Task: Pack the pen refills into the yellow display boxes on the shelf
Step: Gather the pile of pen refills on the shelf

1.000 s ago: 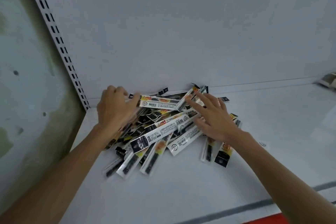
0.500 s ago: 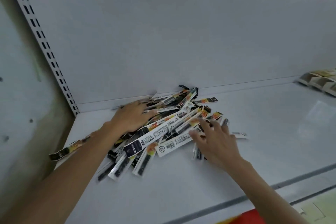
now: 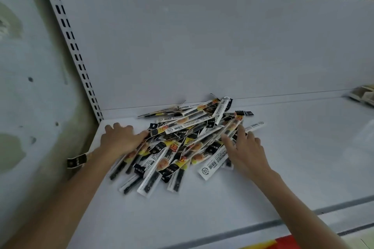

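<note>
Nearest us, at the bottom edge of the frame, we see a red and yellow strip [image 3: 283,243] under the white shelf [image 3: 293,168]. Two bare forearms reach up from the lower corners. The left hand [image 3: 121,139] lies flat with fingers spread, its thumb against the left side of the pile of pen refills [image 3: 188,137]. The right hand [image 3: 245,151] rests with fingers spread on the pile's right side. The pile sits between the two hands, just below centre frame, reaching back to the white back panel [image 3: 202,46]. One stray packet [image 3: 78,160] hangs past the shelf's left edge, beside the left forearm. At the far right edge we make out pale boxes [image 3: 363,96], too blurred to describe.
</note>
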Tool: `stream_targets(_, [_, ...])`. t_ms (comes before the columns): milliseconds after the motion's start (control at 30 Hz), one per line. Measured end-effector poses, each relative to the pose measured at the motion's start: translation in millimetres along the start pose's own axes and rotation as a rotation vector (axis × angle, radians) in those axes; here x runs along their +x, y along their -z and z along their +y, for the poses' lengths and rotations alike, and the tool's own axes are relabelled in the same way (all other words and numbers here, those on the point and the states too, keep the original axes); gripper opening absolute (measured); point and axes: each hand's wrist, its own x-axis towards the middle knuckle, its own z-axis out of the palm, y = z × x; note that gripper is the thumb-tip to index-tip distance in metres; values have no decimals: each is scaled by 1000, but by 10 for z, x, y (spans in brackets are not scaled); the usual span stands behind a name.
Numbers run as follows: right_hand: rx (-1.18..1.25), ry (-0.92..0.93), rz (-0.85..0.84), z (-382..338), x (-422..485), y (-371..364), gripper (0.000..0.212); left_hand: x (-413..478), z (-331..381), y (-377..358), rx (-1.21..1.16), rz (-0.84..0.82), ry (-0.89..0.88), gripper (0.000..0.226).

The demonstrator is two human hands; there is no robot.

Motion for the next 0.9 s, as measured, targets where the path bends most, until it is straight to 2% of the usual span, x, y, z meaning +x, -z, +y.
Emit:
stream_targets(167, [263, 17, -65, -337, 113, -64, 81, -145, 398, -9, -293, -23, -89, 52])
stream_targets(300, [501, -29, -83, -515, 176, -88, 92, -301, 646, -81, -390, -109, -198, 51])
stream_targets(433, [661, -60, -83, -523, 261, -35, 103, -455, 802, -117, -521, -111, -298, 26])
stream_targets(533, [762, -36, -85, -418, 298, 17, 74, -494, 868, -217, -528, -47, -342, 31])
stream_targets(567, [777, -18, -87, -381, 314, 23, 71, -507, 888, -264, -525, -12, -355, 36])
stream_targets(667, [837, -1, -98, -341, 329, 38, 70, -557, 977, -404, -538, 87, -310, 40])
stream_targets(767, [877, -7, -127, -306, 325, 26, 67, -577, 1168, -380, -770, 142, -165, 37])
stream_targets(900, [871, 9, -144, -232, 343, 15, 74, -480, 1423, -287, -783, 92, -116, 75])
